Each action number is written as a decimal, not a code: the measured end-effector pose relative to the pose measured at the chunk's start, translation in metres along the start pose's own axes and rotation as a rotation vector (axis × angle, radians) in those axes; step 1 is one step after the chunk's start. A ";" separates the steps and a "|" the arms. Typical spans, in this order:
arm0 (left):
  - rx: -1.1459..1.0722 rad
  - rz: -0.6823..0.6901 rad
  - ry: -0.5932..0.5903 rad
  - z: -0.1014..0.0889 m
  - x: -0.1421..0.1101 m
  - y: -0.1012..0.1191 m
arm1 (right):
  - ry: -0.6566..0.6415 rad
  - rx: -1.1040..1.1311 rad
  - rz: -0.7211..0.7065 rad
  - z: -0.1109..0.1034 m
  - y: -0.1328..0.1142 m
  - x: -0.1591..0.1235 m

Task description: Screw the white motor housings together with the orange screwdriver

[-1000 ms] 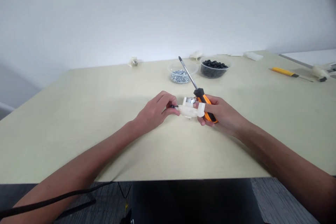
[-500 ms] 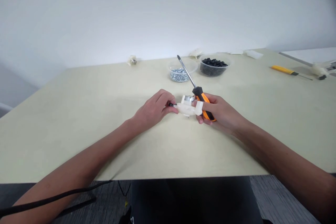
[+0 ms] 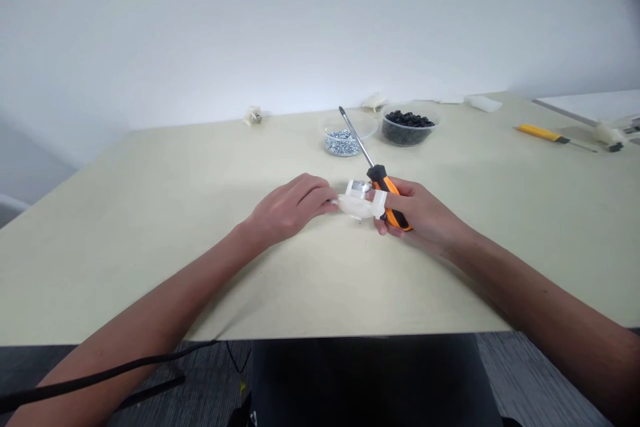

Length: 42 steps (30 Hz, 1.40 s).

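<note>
A white plastic part (image 3: 356,206) with a shiny metal piece (image 3: 359,187) in its upper side is held just above the table. My right hand (image 3: 417,210) grips its right end, and in the same grasp is an orange and black screwdriver (image 3: 393,203), its shaft slanting up and to the left. My left hand (image 3: 295,207) is closed at the part's left end, fingertips touching it. The small black piece seen in those fingers earlier is now hidden behind them.
Behind my hands stand a clear tub of small silver screws (image 3: 343,145) and a tub of black pieces (image 3: 407,127). A yellow-handled screwdriver (image 3: 543,133) lies at right. White parts (image 3: 254,115) sit along the wall. A black cable (image 3: 110,368) crosses my left forearm.
My left fingers have straightened and closed over the small black piece, which was visible between finger and thumb before. My right hand, the screwdriver and the white part have hardly moved.
</note>
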<state>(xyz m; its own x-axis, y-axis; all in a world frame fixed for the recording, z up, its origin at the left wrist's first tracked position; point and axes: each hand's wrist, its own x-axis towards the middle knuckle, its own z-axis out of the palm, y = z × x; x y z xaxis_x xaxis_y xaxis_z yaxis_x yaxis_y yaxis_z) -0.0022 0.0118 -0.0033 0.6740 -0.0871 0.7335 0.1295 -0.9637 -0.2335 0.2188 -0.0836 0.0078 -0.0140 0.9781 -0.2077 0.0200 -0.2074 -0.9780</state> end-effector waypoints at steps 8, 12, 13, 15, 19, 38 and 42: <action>-0.032 -0.018 -0.028 0.002 -0.001 0.001 | -0.002 -0.033 -0.005 -0.001 0.000 0.000; -0.080 -0.050 -0.111 0.001 0.001 0.001 | 0.008 -0.045 0.005 -0.001 0.000 0.000; -0.089 -0.057 -0.127 0.001 0.001 0.001 | 0.009 -0.048 0.005 -0.001 -0.001 0.000; -0.102 -0.067 -0.147 0.002 0.001 0.002 | 0.004 -0.059 0.003 -0.001 0.000 0.000; -0.126 -0.083 -0.154 0.003 0.000 0.003 | -0.019 -0.049 0.002 -0.004 0.003 0.002; -0.398 -0.438 0.013 -0.002 0.009 0.017 | -0.106 0.146 0.064 -0.003 0.002 -0.001; -0.402 -0.438 0.011 -0.001 0.008 0.018 | -0.100 0.165 0.067 -0.004 0.003 -0.001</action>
<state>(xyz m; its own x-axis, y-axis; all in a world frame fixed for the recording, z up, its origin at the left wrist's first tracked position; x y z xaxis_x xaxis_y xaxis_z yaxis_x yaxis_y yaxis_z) 0.0054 -0.0069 -0.0010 0.6121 0.3395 0.7142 0.1070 -0.9304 0.3506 0.2228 -0.0848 0.0053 -0.1178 0.9571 -0.2647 -0.1395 -0.2799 -0.9498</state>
